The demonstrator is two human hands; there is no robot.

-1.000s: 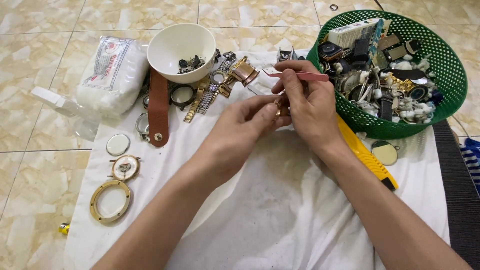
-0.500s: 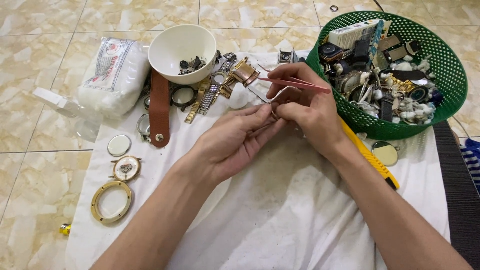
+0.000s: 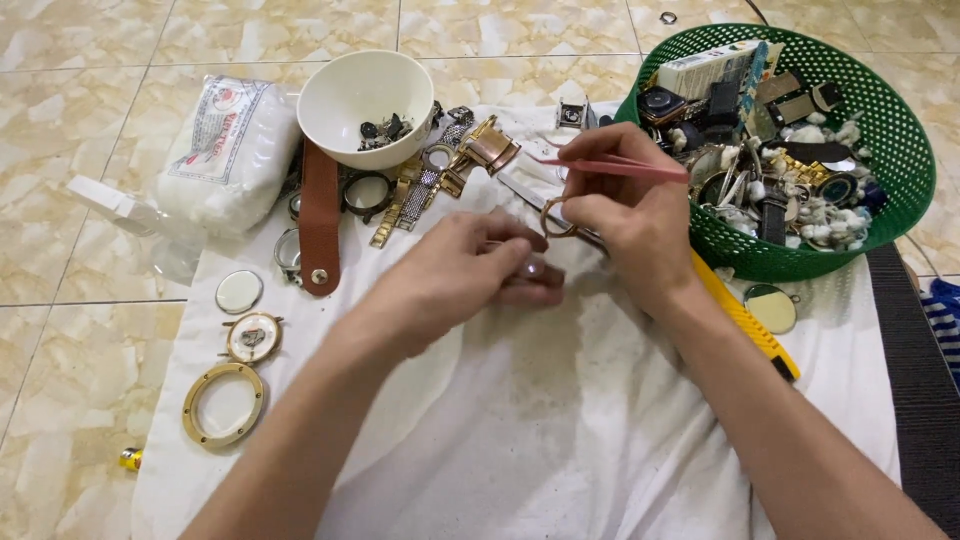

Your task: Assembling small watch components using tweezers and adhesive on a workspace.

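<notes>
A soft white plastic bag (image 3: pixel 225 150) with a red-and-dark printed label lies on the tiled floor, left of the white bowl (image 3: pixel 365 95). A small white-and-green carton (image 3: pixel 712 68) rests at the top of the green basket (image 3: pixel 900 160).

- Two bare forearms enter from the bottom edge; no sleeves show.
- Left hand (image 3: pixel 470 270): no ring, watch or glove visible.
- Right hand (image 3: pixel 625 215): likewise bare, with short, unpainted fingernails.
</notes>
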